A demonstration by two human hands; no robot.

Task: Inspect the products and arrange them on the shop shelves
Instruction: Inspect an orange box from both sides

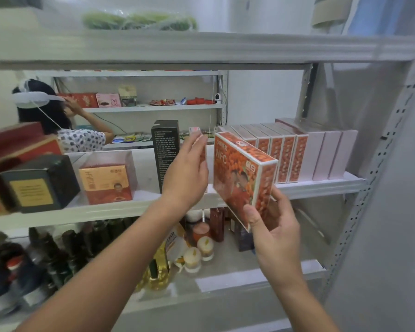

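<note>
Orange boxes stand in a row (280, 159) on the shelf (321, 185), thin edges facing out, so many fit side by side. The right hand (273, 226) holds one more orange box (240, 173) just left of the row and a little in front of it. Thumb and fingers pinch its bottom corner. The box leans, with its big face turned to the person. I think this is so the picture and words can be checked before it goes in.

The left hand (187, 168) is further left of the row, fingers curled round a second box (203, 154). Only a thin strip of it shows past the fingers, so I cannot tell if it sits on the shelf or is lifted. It is upright like the row, so it may be lined up next.

Pink boxes (326, 156) stand right of the row, touching it. A black box (164, 149) stands left of the row, past the left hand. The gap left of the row looks like the spot for both boxes.
</note>
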